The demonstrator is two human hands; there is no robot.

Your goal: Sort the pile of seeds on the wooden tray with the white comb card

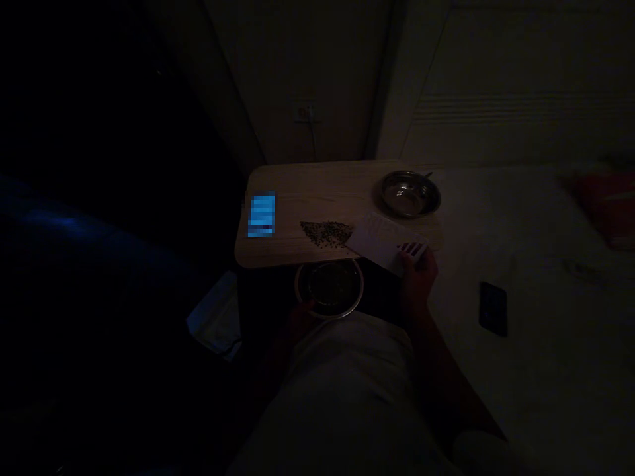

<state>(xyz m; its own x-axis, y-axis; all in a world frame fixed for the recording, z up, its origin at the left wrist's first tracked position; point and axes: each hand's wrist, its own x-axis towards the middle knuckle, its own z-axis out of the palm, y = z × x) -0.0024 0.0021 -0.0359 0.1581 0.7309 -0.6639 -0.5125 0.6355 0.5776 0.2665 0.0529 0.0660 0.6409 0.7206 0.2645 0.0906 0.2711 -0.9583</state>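
In the dim head view, my right hand [419, 268] grips a pale flat card [377, 241] with dark marks near its held end. The card's far corner meets a pile of small dark grains or seeds [325, 233] spread on the wooden table [292, 178]. Below the table's front edge, my left hand [302, 314] is closed on the rim of a round metal bowl [330, 312]. The bowl's inside is too dark to make out. A second metal bowl [409, 195] stands on the table's right side, with a handle-like piece sticking out behind it.
A lit phone [260, 215] lies at the table's left end. On the pale surface to the right rests a dark phone-like object [493, 309], with something red [608, 208] farther off. A pale bag-like item [218, 317] is below left. A wall socket [305, 112] holds a cable.
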